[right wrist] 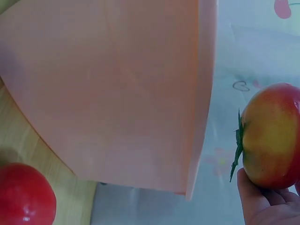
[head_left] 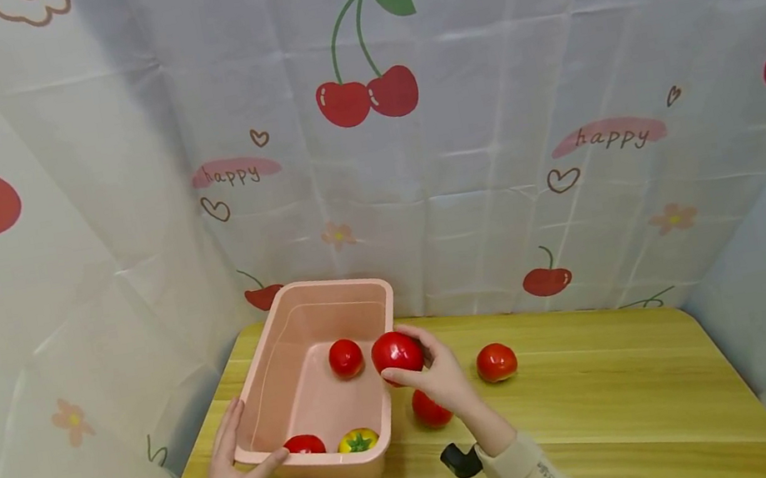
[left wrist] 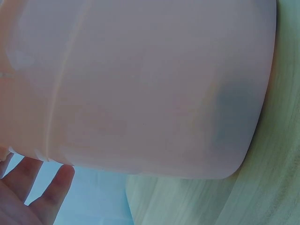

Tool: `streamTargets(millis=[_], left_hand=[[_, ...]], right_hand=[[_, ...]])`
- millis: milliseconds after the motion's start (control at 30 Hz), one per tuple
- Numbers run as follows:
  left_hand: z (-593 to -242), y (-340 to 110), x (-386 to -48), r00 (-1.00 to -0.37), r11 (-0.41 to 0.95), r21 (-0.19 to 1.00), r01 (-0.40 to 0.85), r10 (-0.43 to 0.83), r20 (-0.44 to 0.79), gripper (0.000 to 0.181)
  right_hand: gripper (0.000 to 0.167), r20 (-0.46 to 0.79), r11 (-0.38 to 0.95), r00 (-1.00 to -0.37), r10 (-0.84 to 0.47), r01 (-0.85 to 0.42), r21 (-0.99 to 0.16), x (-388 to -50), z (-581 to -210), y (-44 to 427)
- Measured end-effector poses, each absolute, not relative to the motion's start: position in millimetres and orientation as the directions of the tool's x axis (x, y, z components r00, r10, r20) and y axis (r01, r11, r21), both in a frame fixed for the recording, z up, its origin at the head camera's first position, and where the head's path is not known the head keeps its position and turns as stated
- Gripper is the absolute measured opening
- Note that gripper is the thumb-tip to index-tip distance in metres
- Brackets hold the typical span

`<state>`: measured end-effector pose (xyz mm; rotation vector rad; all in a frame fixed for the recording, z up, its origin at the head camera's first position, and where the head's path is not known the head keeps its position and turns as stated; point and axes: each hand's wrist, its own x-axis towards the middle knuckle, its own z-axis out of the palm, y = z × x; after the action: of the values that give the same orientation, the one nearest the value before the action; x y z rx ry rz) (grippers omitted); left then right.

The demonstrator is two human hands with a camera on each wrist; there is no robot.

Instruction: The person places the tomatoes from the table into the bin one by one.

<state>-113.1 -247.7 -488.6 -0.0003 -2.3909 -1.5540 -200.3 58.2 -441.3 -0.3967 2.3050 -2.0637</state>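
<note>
My right hand [head_left: 437, 378] holds a red tomato [head_left: 396, 353] between thumb and fingers, just above the right rim of a pink plastic bin [head_left: 385, 306]. In the right wrist view this tomato [right wrist: 272, 136] shows a yellowish top and green calyx. The left hand [head_left: 231, 476] rests at the bin's near left corner, fingers spread along the left rim and thumb on the front rim. Inside lie a red tomato [head_left: 346, 358], another red one [head_left: 305, 444] by the near wall, and a yellow-topped tomato [head_left: 357, 440] with a green calyx.
On the wooden table [head_left: 608, 404], a tomato [head_left: 430, 409] lies beside the bin's right wall, partly behind my right hand. Another tomato [head_left: 497, 362] sits farther right. A cherry-printed curtain [head_left: 464, 175] hangs behind the table and along both sides.
</note>
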Motion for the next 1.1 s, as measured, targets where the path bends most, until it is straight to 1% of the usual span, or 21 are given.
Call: streamTargets(millis=[167, 300, 367, 600, 667, 733, 900, 967, 1100], left_hand=[[-489, -248, -113, -0.957, 0.427, 0.891, 0.156, -0.157, 0.243, 0.093], [-489, -248, -112, -0.957, 0.431, 0.889, 0.154, -0.159, 0.243, 0.093], [-489, -248, -112, -0.957, 0.431, 0.889, 0.153, -0.161, 0.243, 0.093], [-489, -248, -112, -0.957, 0.433, 0.889, 0.151, -0.162, 0.242, 0.092], [-489, -247, -112, -0.957, 0.433, 0.889, 0.150, -0.162, 0.241, 0.092], [-489, -247, -112, -0.957, 0.434, 0.888, 0.150, -0.161, 0.240, 0.092], [-512, -257, -120, -0.956, 0.444, 0.883, 0.151, -0.162, 0.245, 0.095], [-516, -258, -122, -0.956, 0.441, 0.885, 0.149, -0.166, 0.243, 0.095], [-499, -251, -116, -0.957, 0.427, 0.892, 0.145, -0.168, 0.236, 0.093]], right_hand=[[0.060, 0.153, 0.112, -0.957, -0.246, -0.185, -0.976, -185, -422, 47], [0.060, 0.152, 0.089, -0.947, -0.282, -0.184, -0.979, -180, -421, 38], [0.060, 0.162, 0.070, -0.941, -0.298, -0.190, -0.979, -179, -424, 34], [0.063, 0.154, 0.025, -0.926, -0.344, -0.173, -0.985, -189, -459, 20], [0.064, 0.158, 0.019, -0.921, -0.355, -0.176, -0.984, -189, -463, 17], [0.065, 0.175, 0.010, -0.913, -0.369, -0.192, -0.981, -184, -456, 17], [0.064, 0.189, 0.032, -0.909, -0.372, -0.215, -0.976, -172, -437, 21], [0.064, 0.190, 0.047, -0.913, -0.362, -0.221, -0.974, -172, -438, 23], [0.064, 0.187, 0.051, -0.923, -0.337, -0.216, -0.975, -173, -440, 29]])
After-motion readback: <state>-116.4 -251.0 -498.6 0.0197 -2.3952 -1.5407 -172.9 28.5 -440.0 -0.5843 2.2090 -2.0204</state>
